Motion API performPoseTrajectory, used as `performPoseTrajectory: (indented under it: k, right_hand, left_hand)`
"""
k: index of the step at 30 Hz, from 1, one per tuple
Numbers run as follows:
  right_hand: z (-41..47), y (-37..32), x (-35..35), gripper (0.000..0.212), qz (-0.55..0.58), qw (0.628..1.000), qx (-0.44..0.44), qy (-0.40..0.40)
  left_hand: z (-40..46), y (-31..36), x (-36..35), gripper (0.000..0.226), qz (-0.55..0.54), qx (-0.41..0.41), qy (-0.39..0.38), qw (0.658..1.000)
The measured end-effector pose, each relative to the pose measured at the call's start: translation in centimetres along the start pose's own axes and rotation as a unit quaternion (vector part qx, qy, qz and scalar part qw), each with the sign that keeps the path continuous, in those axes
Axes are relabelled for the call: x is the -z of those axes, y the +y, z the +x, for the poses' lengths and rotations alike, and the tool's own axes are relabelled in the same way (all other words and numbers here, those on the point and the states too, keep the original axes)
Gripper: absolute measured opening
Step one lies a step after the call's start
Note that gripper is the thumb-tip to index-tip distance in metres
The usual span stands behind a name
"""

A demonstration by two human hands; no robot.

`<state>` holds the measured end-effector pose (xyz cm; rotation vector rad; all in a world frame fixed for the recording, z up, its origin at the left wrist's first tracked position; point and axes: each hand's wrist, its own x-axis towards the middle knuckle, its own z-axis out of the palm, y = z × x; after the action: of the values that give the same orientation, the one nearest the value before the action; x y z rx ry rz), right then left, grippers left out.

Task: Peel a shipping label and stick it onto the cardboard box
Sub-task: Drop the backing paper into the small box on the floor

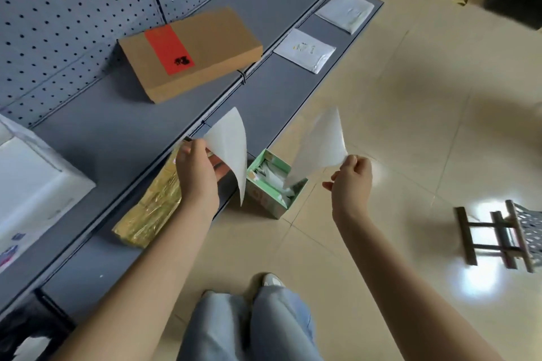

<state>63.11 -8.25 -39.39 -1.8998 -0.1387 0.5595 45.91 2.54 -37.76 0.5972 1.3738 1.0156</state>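
Paper fills both of my hands: my left hand (195, 168) pinches a curled white sheet of label paper (231, 149) by its lower edge, and my right hand (353, 177) pinches a glossier, translucent white sheet (321, 146), which I take to be the peeled backing, though I cannot tell for certain which sheet is the sticky one. The two sheets hang apart, so I judge the peel done. The flat brown cardboard box with a red strip (190, 53) lies on the grey metal shelf (123, 126), up and ahead of my left hand, well apart from it, its long axis running from near-left to far-right. My left hand is the nearer one, so I expect that sheet goes forward onto the bare brown face beside the red strip, while the right drops its sheet into the small green open carton (271, 184) on the floor.
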Motion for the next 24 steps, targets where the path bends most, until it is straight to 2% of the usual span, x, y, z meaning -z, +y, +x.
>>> performPoseTrajectory:
  k: [8,12,16,20,24]
  right_hand:
    - [7.3,11.0,-5.0,0.024,-0.08,0.996,0.027,-0.007]
    - [10.6,16.5,-7.4,0.016,-0.118,0.993,0.026,-0.007]
    - [12.5,20.0,-9.2,0.015,-0.176,0.982,0.069,-0.024]
    - [14.9,22.3,-11.4,0.015,-0.279,0.95,0.138,-0.039]
    - [17.8,24.8,-14.1,0.015,-0.393,0.893,0.209,-0.067]
  left_hand:
    - [8.2,-9.1,1.4,0.022,-0.024,0.005,-0.016,1.0]
    - [11.4,-12.7,1.9,0.021,0.0,0.0,-0.014,1.0]
    - [14.1,-15.6,2.5,0.019,0.01,0.002,-0.012,1.0]
    - [16.7,-17.9,2.7,0.025,0.013,0.01,-0.023,1.0]
    - [18.6,-19.7,2.2,0.031,0.011,0.016,-0.022,1.0]
